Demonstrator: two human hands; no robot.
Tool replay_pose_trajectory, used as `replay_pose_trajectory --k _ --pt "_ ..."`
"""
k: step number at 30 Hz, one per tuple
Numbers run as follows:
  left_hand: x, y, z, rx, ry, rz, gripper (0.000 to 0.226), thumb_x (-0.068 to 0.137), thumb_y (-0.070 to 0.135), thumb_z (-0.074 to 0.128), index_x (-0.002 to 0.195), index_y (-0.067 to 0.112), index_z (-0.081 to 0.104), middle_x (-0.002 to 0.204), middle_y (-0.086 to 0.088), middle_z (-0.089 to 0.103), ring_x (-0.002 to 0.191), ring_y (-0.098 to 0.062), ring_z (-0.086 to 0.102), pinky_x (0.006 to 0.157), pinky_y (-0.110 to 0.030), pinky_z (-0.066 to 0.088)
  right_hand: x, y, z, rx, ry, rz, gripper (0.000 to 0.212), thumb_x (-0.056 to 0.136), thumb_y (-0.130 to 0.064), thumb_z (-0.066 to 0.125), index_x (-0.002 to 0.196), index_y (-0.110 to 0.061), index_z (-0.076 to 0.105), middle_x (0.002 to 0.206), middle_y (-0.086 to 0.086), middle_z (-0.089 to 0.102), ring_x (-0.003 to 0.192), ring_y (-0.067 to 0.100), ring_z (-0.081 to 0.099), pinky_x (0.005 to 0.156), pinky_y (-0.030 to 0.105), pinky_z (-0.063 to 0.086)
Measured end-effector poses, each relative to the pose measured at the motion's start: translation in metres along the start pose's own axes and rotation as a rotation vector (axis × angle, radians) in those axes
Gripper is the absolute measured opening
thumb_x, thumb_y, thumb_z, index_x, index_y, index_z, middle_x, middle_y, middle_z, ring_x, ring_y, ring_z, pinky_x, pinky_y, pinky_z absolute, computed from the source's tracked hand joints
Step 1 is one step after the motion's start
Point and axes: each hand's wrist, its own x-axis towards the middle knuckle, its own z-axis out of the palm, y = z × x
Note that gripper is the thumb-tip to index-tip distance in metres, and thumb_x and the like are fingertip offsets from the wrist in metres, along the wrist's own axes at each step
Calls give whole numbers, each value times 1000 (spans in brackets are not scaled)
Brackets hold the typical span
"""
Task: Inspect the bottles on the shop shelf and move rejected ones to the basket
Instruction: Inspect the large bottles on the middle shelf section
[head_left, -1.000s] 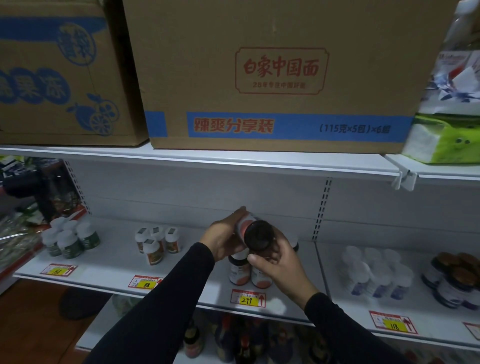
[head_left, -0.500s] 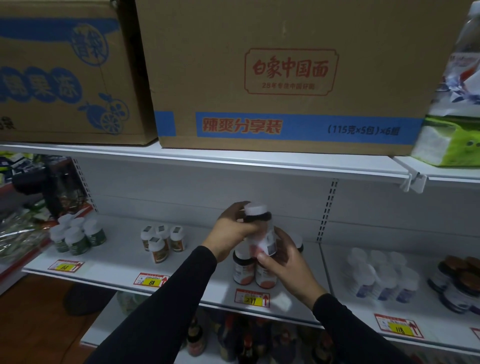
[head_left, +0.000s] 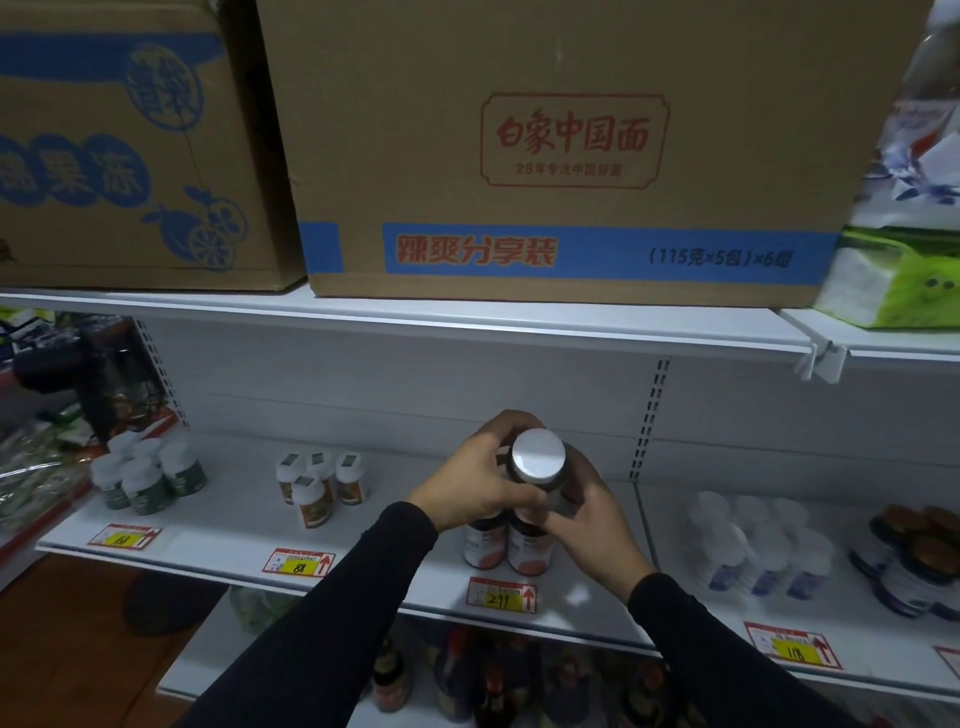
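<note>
**A:** So both hands are on one bottle (head_left: 537, 470) right now. The left hand (head_left: 475, 493) has its grip wrapped round the far side of the body, the right hand (head_left: 587, 512) cups it from below and pinches near the base. It's held up in the air, directly above the two same-kind bottles (head_left: 506, 543) standing on the shelf (head_left: 223, 525). White cap (head_left: 537, 454) is tipped toward the camera.

**B:** Looks dark brown under that cap, label mostly hidden by fingers. For checking it properly I'd say turn it slowly with the right grip while the left just steadies, so the whole label and the cap seal come round into view. Don't squeeze the cap alone, it could twist loose.

**A:** Fair. Light's pretty dim too, so tilting it toward the face probably helps with reading a date.

**B:** Can't see any basket below or beside the grips, so if it's a reject, that'll need a look around first.
</note>
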Motion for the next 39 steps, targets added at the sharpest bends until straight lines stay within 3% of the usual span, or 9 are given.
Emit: replay_pose_trajectory --k 5,9,16,20,24,28,32,34,39 --pt "9 0 -2 198 114 -22 57 76 33 80 128 28 57 127 9 55 114 -9 55 94 -29 52 0 8 -4 -83 45 -28 63 78 -34 81 127 -54 47 129 -16 48 116 -7 49 90 11 47" --pt "18 -2 1 244 118 -51 56 78 33 77 131 27 58 128 8 56 114 -11 57 95 -35 53 1 16 -8 -98 64 -20 62 78 -35 81 127 -54 47 126 -15 45 113 -11 49 88 10 48" --pt "47 0 2 288 159 -64 53 85 30 72 135 23 54 133 7 53 111 -7 51 90 -19 41 2 39 -28 -169 121 79 67 81 -24 80 140 -23 47 128 -5 44 115 5 47 79 -4 37" --pt "67 -7 4 352 215 -74 53 87 27 70 137 18 53 136 -3 52 119 -19 52 99 -27 42 -1 60 -41 -282 164 98 64 80 -24 80 136 -30 50 124 -10 48 120 7 49 93 7 36" --pt "84 -22 10 363 227 -108 51 86 23 70 134 15 55 131 -9 54 117 -23 54 100 -30 44 -3 76 -49 -377 188 131 55 82 -36 77 131 -24 55 125 -3 52 114 8 51 86 2 32" --pt "96 -44 19 399 153 -174 49 87 28 70 132 18 56 131 -10 54 118 -25 53 100 -34 44 -9 95 -54 -529 130 184 61 87 -40 71 139 -16 50 136 4 49 122 17 51 87 9 30" --pt "102 -64 34 476 29 -240 51 90 31 65 138 18 51 131 -11 52 119 -26 51 98 -28 41 -17 119 -52 -621 28 238 78 86 -63 55 146 -17 41 149 4 42 136 19 42 105 20 35" --pt "102 -73 41 512 -31 -272 53 91 34 63 140 19 49 132 -11 51 121 -26 49 97 -27 39 -22 130 -50 -682 -18 261 83 87 -69 48 151 -17 33 157 3 33 144 19 31 114 24 27" --pt "98 -86 51 613 -94 -299 50 91 36 61 138 22 52 131 -11 56 120 -27 52 99 -33 44 -29 149 -42 -830 -91 249 90 87 -73 37 154 -13 26 161 8 25 149 23 21 118 26 17"
